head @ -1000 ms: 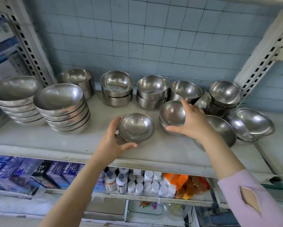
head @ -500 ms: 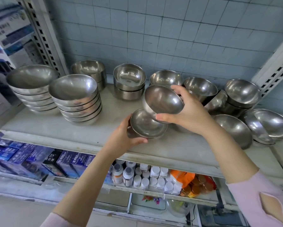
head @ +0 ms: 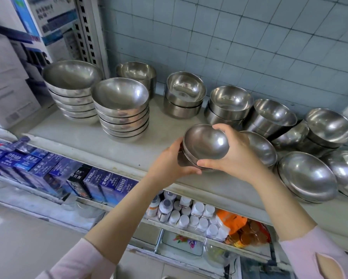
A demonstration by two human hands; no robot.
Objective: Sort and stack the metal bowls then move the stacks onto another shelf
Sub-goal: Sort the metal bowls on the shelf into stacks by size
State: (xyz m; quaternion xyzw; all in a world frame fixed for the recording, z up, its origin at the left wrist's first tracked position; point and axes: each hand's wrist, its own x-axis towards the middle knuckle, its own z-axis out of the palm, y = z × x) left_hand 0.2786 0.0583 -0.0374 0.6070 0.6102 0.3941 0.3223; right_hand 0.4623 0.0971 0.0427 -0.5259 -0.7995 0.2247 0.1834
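Stacking — left hand [head: 169,164] and right hand [head: 237,158] clasp the nested bowls [head: 206,141]; next, add the loose bowl [head: 259,147] at three o'clock.

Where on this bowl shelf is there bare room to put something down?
Bare shelf lies between the front wide-bowl stack and the hand-held bowls, running to the front edge. The right end is crowded with leaning bowls.

One wide-angle camera, worn on the person's head, looks forward and steeply down onto the pale grey shelf board [head: 116,152] from arm's reach. It faces the pale blue tiled wall [head: 249,47]. Dark blue cartons [head: 97,182] show below.
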